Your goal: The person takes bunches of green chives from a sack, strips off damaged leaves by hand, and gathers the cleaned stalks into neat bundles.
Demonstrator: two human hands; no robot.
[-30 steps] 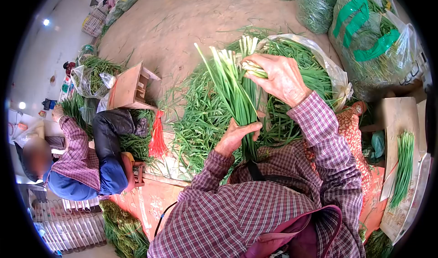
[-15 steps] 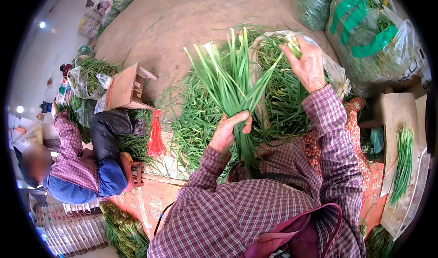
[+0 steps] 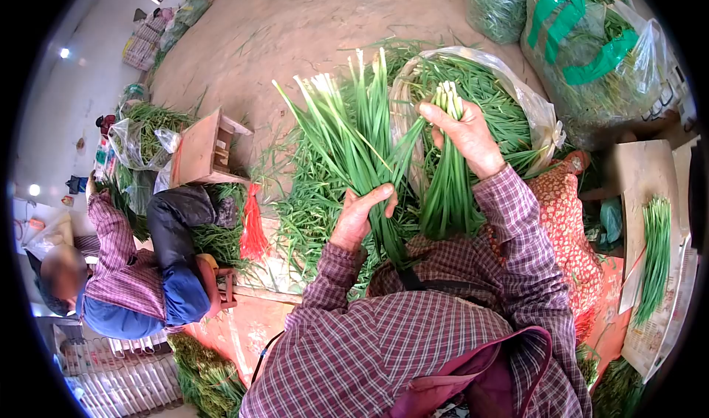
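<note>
My left hand (image 3: 363, 213) is wrapped round the lower leafy part of a loose bunch of green stalks (image 3: 347, 134), whose pale ends fan upward. To its right, my right hand (image 3: 465, 134) grips a second, smaller bunch (image 3: 449, 189) near its white ends, with the green leaves hanging down. A few blades cross between the two bunches. Behind and below the hands lies a heap of loose green stalks (image 3: 314, 196), and an open clear plastic bag (image 3: 550, 115) full of stalks stands behind my right hand.
A person (image 3: 122, 270) sits at the left near a wooden stool (image 3: 198, 148) and a red string bundle (image 3: 253, 226). Stuffed plastic bags (image 3: 591, 71) stand at the upper right. A neat bundle (image 3: 654, 259) rests on a board (image 3: 642, 167) at the right.
My right hand has come down and left from above the bag and now holds a hanging bunch of stalks. My left hand's bunch has shifted slightly left.
</note>
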